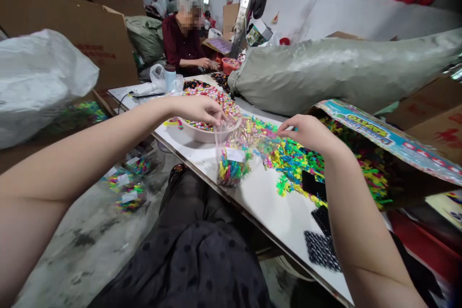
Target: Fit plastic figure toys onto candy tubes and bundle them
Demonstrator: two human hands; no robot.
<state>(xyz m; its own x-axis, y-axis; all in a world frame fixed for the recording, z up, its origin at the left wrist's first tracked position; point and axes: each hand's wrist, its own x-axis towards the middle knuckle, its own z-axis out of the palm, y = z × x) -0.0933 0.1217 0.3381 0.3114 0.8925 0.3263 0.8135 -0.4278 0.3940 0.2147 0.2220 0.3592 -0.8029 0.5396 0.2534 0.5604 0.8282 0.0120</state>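
My left hand (206, 109) reaches over a white bowl (202, 135) full of small multicoloured pieces. Its fingers are closed on the top of a clear plastic bag (221, 154). Small bright figures (233, 173) fill the bottom of that bag, and a white label (235, 155) shows in it. To the right, my right hand (306, 132) hovers over a loose pile of green, yellow, blue and pink plastic figures (288, 159). Thumb and fingers are pinched together there; what they hold, if anything, is too small to make out.
An open printed cardboard box (382, 125) spills more figures at right. A dark phone-like slab (313, 185) and a black patterned object (321, 250) lie on the white table (267, 211). Filled bags (128, 187) sit at lower left. A co-worker (186, 33) sits across.
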